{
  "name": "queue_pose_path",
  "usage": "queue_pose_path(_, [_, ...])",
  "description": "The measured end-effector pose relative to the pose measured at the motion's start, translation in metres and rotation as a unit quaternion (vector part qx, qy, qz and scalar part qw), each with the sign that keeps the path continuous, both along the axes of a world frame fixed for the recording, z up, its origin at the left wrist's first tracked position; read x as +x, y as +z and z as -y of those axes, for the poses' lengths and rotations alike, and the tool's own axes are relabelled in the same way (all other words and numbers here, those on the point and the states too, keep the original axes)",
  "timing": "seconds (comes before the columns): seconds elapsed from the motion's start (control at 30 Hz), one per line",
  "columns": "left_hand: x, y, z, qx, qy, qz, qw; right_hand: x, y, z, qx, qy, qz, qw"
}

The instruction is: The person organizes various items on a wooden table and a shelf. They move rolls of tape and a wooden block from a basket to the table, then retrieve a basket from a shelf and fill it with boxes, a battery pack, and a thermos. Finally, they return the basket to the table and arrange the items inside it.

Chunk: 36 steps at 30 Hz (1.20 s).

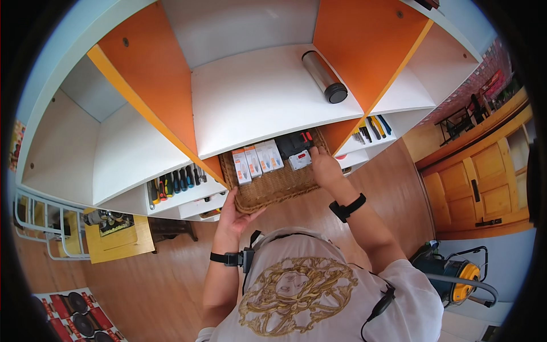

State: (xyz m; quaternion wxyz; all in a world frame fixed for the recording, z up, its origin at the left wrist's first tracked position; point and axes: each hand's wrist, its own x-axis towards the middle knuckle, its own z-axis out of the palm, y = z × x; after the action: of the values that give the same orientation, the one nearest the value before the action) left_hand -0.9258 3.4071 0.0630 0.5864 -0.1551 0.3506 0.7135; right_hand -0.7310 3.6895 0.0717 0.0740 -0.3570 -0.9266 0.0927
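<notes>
A brown wicker basket [280,181] juts from a cubby under the white shelf. My left hand [235,218] holds its front left corner, the thumb up the side and the fingers underneath. At the right side, my right hand [328,169] grips the rim, with digits reaching inside beside a white device with red parts [300,160]. Several white and orange light bulb boxes [258,160] stand in a row in the basket's left half. Behind the white device lies a black case with red latches [295,143]. My right hand hides part of the rim.
On the shelf [256,94] above lies a steel thermos [324,77]. Screwdrivers [175,181] fill a rack at left; pliers [376,127] hang at right. A yellow table [124,246] stands at left, a vacuum cleaner [457,278] at lower right, and a wooden cabinet [474,188] at right.
</notes>
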Motion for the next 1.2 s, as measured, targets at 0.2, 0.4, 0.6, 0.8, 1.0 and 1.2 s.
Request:
queue_pose_path(0.2, [-0.006, -0.004, 0.007, -0.009, 0.013, 0.0, 1.0, 0.007, 0.183, 0.051, -0.062, 0.059, -0.263, 0.961])
queue_pose_path(0.4, [-0.01, -0.012, 0.006, -0.009, 0.009, 0.022, 1.0, -0.021, 0.23, 0.006, 0.267, -0.041, -0.313, 0.911])
queue_pose_path(0.6, [-0.006, -0.008, 0.007, 0.036, 0.0, 0.01, 0.999, -0.042, 0.22, -0.019, 0.169, -0.115, -0.156, 0.966])
queue_pose_path(0.8, [-0.003, 0.0, 0.006, 0.012, 0.008, -0.003, 1.0, -0.043, 0.205, -0.03, 0.146, -0.095, -0.222, 0.959])
queue_pose_path(1.0, [-0.005, 0.001, 0.006, -0.008, 0.01, -0.007, 1.0, 0.001, 0.201, 0.015, -0.068, -0.002, -0.424, 0.903])
queue_pose_path(1.2, [-0.007, 0.001, 0.005, -0.012, 0.008, -0.019, 1.0, 0.069, 0.159, 0.062, -0.271, 0.137, -0.389, 0.87])
